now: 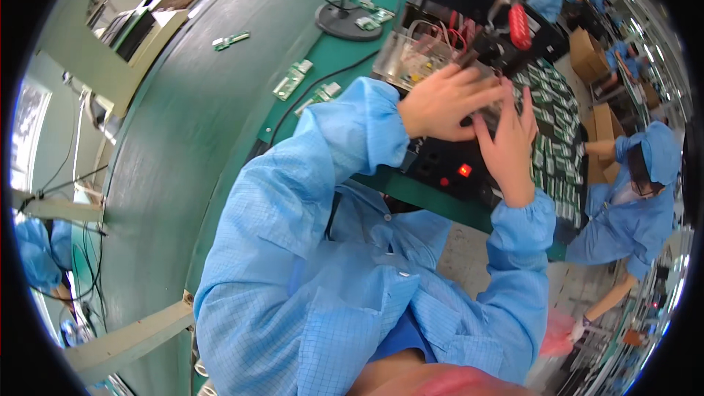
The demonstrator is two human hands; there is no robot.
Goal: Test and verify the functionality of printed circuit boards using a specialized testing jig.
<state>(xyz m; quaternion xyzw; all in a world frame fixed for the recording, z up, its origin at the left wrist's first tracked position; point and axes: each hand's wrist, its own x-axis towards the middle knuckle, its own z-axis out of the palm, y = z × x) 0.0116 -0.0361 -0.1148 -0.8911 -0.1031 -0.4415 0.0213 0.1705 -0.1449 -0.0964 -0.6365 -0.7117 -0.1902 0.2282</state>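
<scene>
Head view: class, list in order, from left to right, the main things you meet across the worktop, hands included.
Leftmost green circuit board, round black stand base, left hand, right hand, rows of green circuit boards.

This is looking like an electronics assembly workshop — green circuit boards are lying in rows along the table's right edge, and beyond it co-workers in blue smocks are sharing the space with cardboard boxes.
</scene>
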